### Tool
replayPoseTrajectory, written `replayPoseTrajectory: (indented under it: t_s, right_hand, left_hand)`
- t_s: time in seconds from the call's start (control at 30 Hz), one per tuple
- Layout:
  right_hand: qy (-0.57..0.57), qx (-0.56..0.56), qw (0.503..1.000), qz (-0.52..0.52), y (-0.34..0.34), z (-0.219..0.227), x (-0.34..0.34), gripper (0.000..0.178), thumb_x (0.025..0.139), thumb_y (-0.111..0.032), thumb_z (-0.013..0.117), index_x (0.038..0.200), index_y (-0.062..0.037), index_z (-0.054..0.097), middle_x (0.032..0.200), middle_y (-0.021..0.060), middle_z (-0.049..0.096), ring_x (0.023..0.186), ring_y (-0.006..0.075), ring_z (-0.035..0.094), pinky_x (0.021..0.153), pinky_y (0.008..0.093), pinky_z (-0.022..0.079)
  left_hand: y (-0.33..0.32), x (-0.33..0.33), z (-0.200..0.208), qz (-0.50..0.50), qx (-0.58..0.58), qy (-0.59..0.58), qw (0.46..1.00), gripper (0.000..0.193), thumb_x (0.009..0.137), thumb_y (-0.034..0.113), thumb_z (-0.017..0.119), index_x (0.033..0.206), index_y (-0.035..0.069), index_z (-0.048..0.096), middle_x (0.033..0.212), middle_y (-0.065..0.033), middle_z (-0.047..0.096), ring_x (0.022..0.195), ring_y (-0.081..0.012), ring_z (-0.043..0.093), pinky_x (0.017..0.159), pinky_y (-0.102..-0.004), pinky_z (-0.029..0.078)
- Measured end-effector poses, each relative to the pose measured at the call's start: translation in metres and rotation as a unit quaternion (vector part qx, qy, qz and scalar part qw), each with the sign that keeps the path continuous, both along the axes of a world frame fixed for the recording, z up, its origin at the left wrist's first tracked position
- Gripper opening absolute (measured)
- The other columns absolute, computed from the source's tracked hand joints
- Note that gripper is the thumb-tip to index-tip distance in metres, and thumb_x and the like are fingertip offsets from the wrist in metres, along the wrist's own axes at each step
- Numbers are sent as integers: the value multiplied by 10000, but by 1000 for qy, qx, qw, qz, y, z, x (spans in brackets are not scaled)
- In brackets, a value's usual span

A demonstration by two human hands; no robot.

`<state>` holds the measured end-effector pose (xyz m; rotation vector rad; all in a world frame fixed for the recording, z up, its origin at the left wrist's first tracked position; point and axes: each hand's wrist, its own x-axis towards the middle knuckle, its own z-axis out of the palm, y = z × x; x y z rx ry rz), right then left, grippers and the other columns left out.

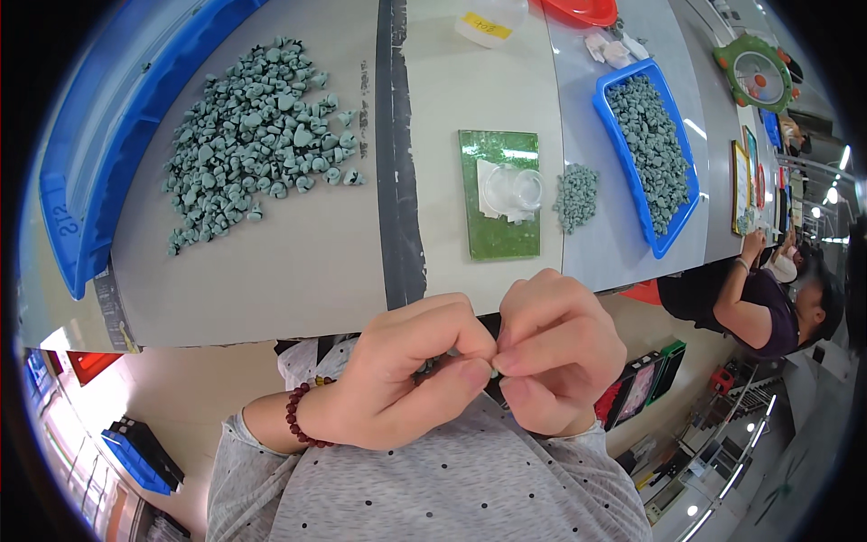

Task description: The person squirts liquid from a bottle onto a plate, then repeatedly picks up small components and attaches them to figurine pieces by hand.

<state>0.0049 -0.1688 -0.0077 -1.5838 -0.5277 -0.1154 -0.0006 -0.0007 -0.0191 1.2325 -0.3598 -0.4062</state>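
Close to my body, just off the table's near edge, my left hand (402, 370) and my right hand (564, 352) meet fingertip to fingertip. Both pinch a tiny grey-green piece (495, 372), mostly hidden by the fingers. More grey-green pieces (432, 364) show in the curl of my left hand. Beyond the hands lies a green board (501, 242) bearing a small clear round dish (527, 190) on white paper. A small heap of little grey-green pieces (576, 197) is right of the board. A larger heap of grey-green pieces with dark bits (262, 126) spreads at the left.
A blue tray (657, 246) full of small grey-green pieces stands at the right. A large blue bin (68, 226) borders the left. A dark strip (397, 154) crosses the table. At the back are a labelled white container (492, 18) and a red dish (582, 9). A co-worker (768, 312) sits right.
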Motion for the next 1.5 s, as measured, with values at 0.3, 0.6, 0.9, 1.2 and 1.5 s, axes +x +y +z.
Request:
replayPoseTrajectory:
  t_s: [0.3, 0.6, 0.9, 1.2, 1.5]
  right_hand:
    - [-160, -135, 977, -49, -3, 7, 4, 278, 544, 28, 690, 808, -51, 659, 729, 20, 591, 562, 141, 517, 480, 251, 339]
    - [-215, -217, 949, -78, -1, 13, 2, 174, 596, -15, 704, 752, -38, 631, 681, 43, 572, 523, 145, 491, 443, 258, 302]
    - [-238, -244, 929, -144, -8, 11, 9, 133, 638, 36, 675, 738, -11, 600, 685, 76, 571, 533, 154, 498, 458, 272, 348]
    - [-298, -402, 834, -233, -34, -21, 44, 178, 611, 109, 669, 757, 23, 617, 717, 95, 594, 611, 200, 557, 548, 271, 441]
    - [-303, -417, 829, -218, -33, -23, 49, 190, 596, 94, 680, 752, 3, 618, 718, 85, 591, 615, 214, 559, 545, 274, 441]
  left_hand:
    - [-1, -1, 2, 35, -1, -34, 999, 241, 896, 166, 454, 706, 31, 513, 624, -24, 506, 538, -110, 432, 479, -241, 337]
    - [1, -1, 3, 42, 39, -58, 997, 209, 893, 135, 459, 726, 30, 529, 629, -10, 528, 548, -112, 417, 495, -239, 336]
    - [4, 1, 2, 54, 33, -41, 997, 226, 905, 143, 427, 779, 14, 564, 640, -19, 530, 546, -88, 404, 487, -228, 323]
    - [17, -1, 3, -29, -214, 181, 960, 239, 956, 117, 361, 1063, -36, 510, 863, -65, 575, 774, -97, 553, 688, -234, 427]
    - [12, -2, 2, 62, -108, 102, 987, 330, 854, 364, 591, 825, 45, 514, 680, -50, 546, 473, -82, 463, 453, -194, 335]
